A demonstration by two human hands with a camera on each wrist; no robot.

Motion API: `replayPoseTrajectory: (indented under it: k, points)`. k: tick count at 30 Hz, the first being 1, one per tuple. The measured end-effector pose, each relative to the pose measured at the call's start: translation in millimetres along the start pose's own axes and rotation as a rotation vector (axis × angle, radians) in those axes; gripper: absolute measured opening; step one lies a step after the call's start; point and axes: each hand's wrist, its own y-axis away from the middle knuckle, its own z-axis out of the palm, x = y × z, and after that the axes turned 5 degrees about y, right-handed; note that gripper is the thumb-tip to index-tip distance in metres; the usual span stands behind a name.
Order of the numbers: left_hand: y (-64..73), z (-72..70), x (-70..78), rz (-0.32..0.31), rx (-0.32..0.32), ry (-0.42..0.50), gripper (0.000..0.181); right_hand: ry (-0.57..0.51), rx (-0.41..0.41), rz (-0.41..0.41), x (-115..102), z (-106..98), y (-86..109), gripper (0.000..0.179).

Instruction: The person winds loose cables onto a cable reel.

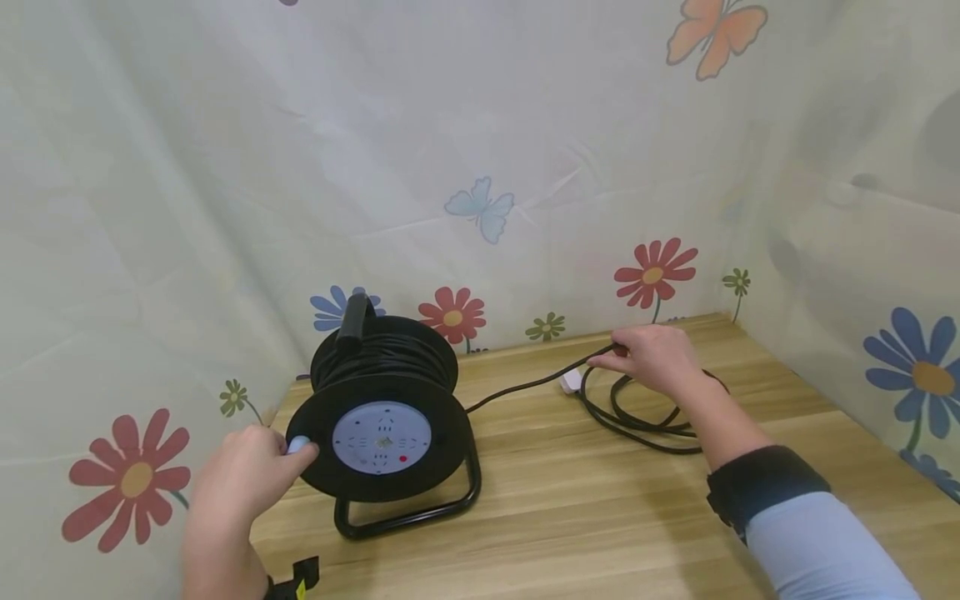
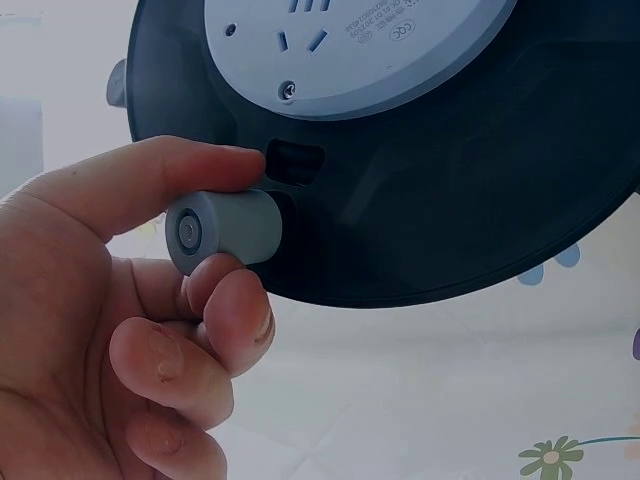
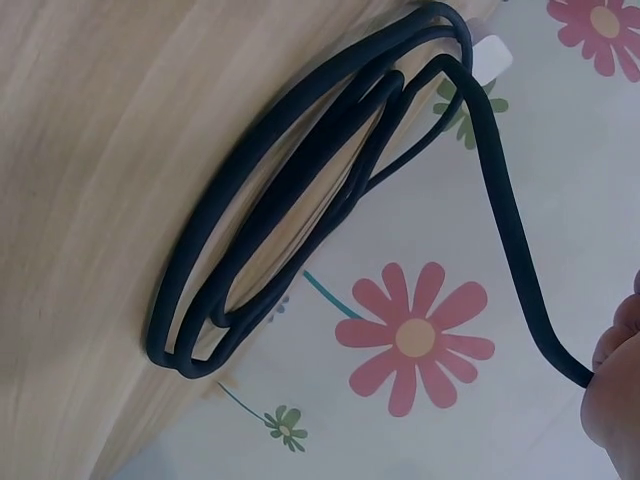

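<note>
A black cable reel (image 1: 378, 442) with a pale round socket panel (image 1: 382, 437) stands on its tube frame at the table's left. At the reel's lower left edge my left hand (image 1: 243, 471) pinches the grey crank knob (image 2: 235, 228) between thumb and fingers. My right hand (image 1: 656, 358) grips the black cable (image 1: 525, 386) above the table. From the reel the cable runs up to that hand. Loose loops of cable (image 3: 230, 200) lie beneath it, with the white plug (image 1: 572, 381) beside them. Only part of the right hand shows in its wrist view.
The wood-grain table (image 1: 570, 508) meets a curtain (image 1: 525, 125) printed with flowers and butterflies at its back and sides. On top of the reel sits a black carrying handle (image 1: 352, 321). Black bands circle both wrists.
</note>
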Motion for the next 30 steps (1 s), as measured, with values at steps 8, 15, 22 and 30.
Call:
replayPoseTrajectory:
  k: [8, 15, 22, 30]
  points:
    - [-1.5, 0.4, 2.1, 0.005, 0.043, 0.003, 0.051, -0.037, -0.073, 0.044, -7, 3, 2.7, 0.055]
    - [1.1, -0.3, 8.9, 0.007, 0.099, 0.009, 0.048, -0.042, -0.089, 0.048, -17, 10, 1.3, 0.051]
    - [2.9, 3.8, 18.1, 0.048, 0.231, -0.013, 0.046, -0.04, -0.103, 0.04, -29, 11, -1.3, 0.05]
    - [4.8, 13.0, 33.5, 0.086, 0.415, -0.022, 0.045, -0.059, -0.083, 0.014, -42, 10, -4.3, 0.054]
